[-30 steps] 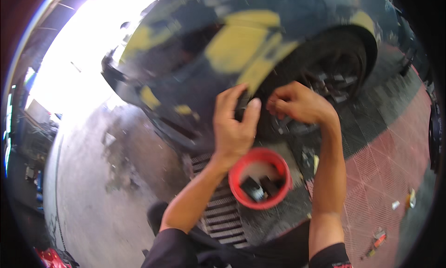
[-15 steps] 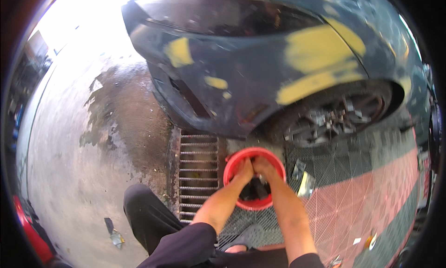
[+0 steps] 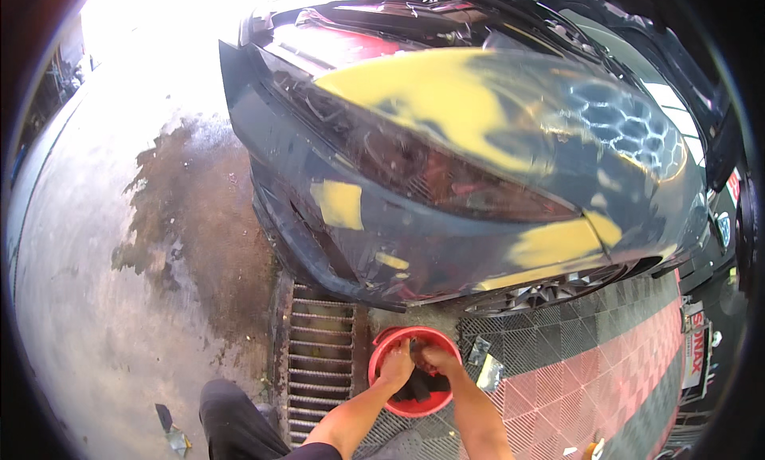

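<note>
Both my hands are inside a red bucket (image 3: pixel 412 413) on the floor in front of the car. My left hand (image 3: pixel 396 366) has its fingers bent inward, and my right hand (image 3: pixel 436 359) faces it with its fingers curled. Between them shows a small dark piece (image 3: pixel 417 351), whose kind I cannot make out; both hands seem closed around it. Lower in the bucket lie black pieces (image 3: pixel 412 387), soft or flat in look. Parts of my fingers are hidden by the backs of my hands.
A dark grey car front (image 3: pixel 454 245) with yellow patches and a raised bonnet looms just beyond the bucket. A metal floor grate (image 3: pixel 320 356) lies to the left, beside a wet stain (image 3: pixel 207 213). Scraps (image 3: pixel 490 372) rest on black and red floor tiles (image 3: pixel 542 380).
The view has tilted up, so more of the car shows and the bucket appears lower. Inside the bucket my hands have come together, with a dark piece now visible between them.
</note>
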Demonstrator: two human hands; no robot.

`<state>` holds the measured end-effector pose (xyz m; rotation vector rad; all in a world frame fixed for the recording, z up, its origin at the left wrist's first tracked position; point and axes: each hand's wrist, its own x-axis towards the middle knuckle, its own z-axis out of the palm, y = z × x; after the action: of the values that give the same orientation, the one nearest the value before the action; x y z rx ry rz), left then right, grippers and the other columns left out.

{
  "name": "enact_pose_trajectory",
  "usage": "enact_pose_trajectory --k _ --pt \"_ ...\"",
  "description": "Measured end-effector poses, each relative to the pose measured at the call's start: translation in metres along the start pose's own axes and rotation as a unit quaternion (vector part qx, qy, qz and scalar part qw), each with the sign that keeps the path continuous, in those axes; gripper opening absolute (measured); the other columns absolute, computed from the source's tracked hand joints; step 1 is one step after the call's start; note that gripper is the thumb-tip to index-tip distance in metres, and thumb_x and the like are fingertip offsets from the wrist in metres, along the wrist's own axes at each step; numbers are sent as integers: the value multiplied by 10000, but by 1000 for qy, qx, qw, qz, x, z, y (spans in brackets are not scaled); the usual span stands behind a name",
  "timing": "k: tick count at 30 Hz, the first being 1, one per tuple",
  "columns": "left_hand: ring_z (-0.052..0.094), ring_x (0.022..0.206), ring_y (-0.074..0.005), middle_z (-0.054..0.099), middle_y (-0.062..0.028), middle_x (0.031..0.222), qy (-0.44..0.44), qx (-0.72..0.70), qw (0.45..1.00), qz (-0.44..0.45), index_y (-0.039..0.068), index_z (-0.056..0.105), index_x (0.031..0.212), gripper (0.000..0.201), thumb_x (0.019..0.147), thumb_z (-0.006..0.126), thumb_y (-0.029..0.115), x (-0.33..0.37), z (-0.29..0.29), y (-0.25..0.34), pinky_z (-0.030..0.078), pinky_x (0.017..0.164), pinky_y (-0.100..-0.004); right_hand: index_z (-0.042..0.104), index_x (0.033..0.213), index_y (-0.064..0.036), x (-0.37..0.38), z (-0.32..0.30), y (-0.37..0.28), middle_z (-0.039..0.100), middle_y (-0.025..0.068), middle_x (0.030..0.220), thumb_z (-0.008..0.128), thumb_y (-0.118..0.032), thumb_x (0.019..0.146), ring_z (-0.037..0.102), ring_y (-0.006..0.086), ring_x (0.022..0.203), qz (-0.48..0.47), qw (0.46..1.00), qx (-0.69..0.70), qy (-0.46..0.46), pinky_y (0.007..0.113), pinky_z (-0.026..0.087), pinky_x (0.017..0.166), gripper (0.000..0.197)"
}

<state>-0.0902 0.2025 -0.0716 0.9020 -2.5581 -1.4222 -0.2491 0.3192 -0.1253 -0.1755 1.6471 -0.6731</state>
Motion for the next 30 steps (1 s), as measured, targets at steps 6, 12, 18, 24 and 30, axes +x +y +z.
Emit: enact_pose_trajectory --k 6,12,18,24,30 --pt "722 984 -549 740 -352 1047 69 -107 976 -179 -23 596 1321 375 990 605 152 -58 -67 66 555 910 -640 554 746 -105 -291 33 -214 510 -12 646 579 -138 1068 414 109 504 -216 940 266 13 286 328 476 324" --pt "715 1161 -539 732 -371 1219 -4 -136 944 -302 -30 431 1522 826 945 770 453 -130 -177 129 562 1011 -574 714 1045 -20 -473 66 -417 710 121 1013 753 -79 1013 692 250 929 -556 649 -363 372 426 543 815 78" --pt "713 1091 -577 728 -401 1127 0 -162 940 -301 45 317 1519 799 910 784 268 -176 -257 161 557 961 -599 448 1671 -39 -433 69 -492 368 142 1778 637 -367 1087 214 320 1700 -460 456 -702 296 553 124 1393 696" --pt "693 1088 -526 675 -320 1166 77 -272 918 -278 13 459 1372 519 950 703 189 -200 -324 173 537 946 -569 420 1685 -24 -379 126 -534 337 144 1797 596 -392 1090 224 321 1696 -456 424 -728 287 521 117 1398 721" --pt "659 1248 -449 675 -242 1330 73 -86 975 -191 51 613 1495 546 1028 667 329 -206 -386 206 522 1063 -512 431 1675 -30 -408 88 -517 409 159 1749 605 -346 1086 388 323 1615 -454 429 -710 326 503 247 1370 691"
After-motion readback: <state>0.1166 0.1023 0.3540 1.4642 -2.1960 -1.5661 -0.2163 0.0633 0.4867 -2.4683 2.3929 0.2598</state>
